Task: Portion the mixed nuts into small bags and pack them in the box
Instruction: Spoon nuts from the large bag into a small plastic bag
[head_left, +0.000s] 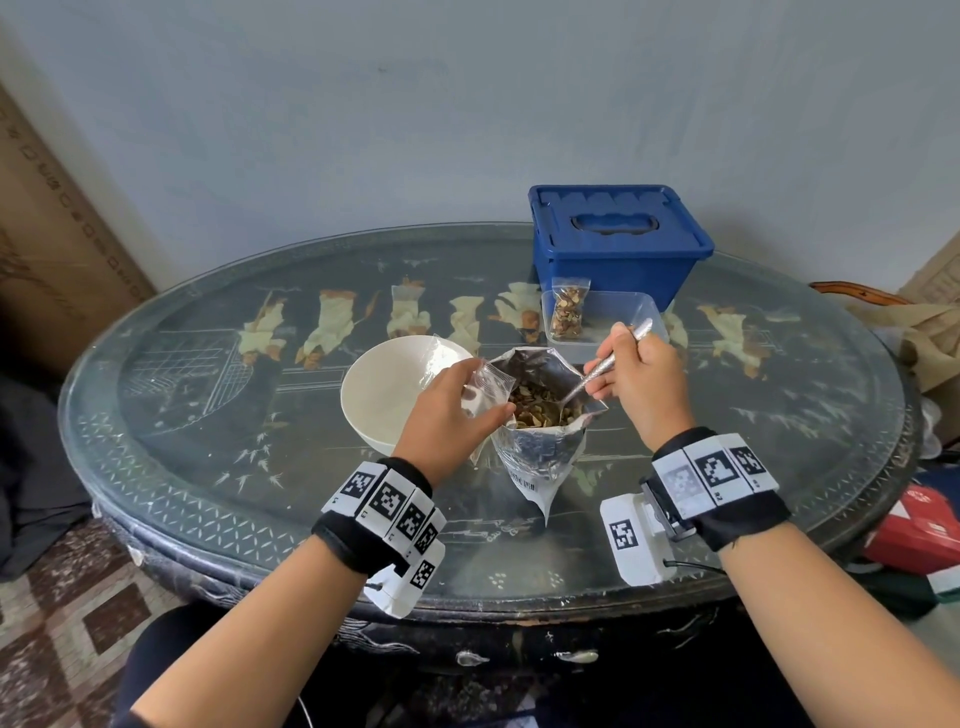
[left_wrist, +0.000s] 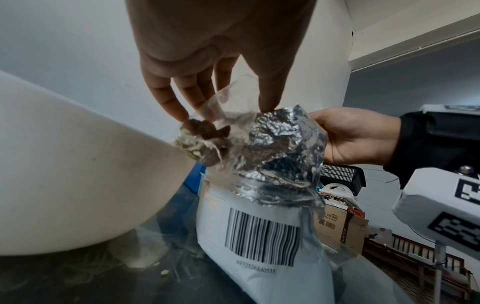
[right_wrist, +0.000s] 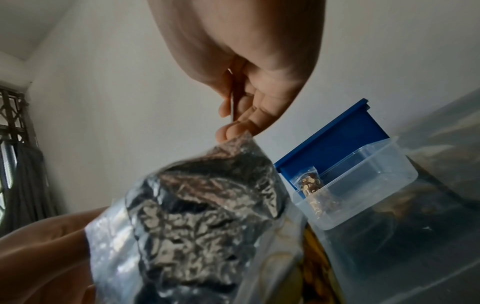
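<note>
One filled bag (head_left: 567, 307) sits in the clear tub (head_left: 644, 312); left hand (head_left: 447, 410) pinches the second small bag (head_left: 485, 387), right hand (head_left: 641, 379) grips the spoon (head_left: 608, 361) in the nuts (head_left: 540, 408).

Blue box (head_left: 618, 249), white bowl (head_left: 387, 389), silver pouch (head_left: 540, 457).

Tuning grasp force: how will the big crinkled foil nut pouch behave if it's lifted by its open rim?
The crinkled silver foil pouch probably flexes rather than holds shape: its walls are creased and its mouth is buckled. It likely hangs bottom-heavy, since mixed nuts fill its lower part. It may tip if released; it stands on a narrow base on the glass tabletop.
</note>
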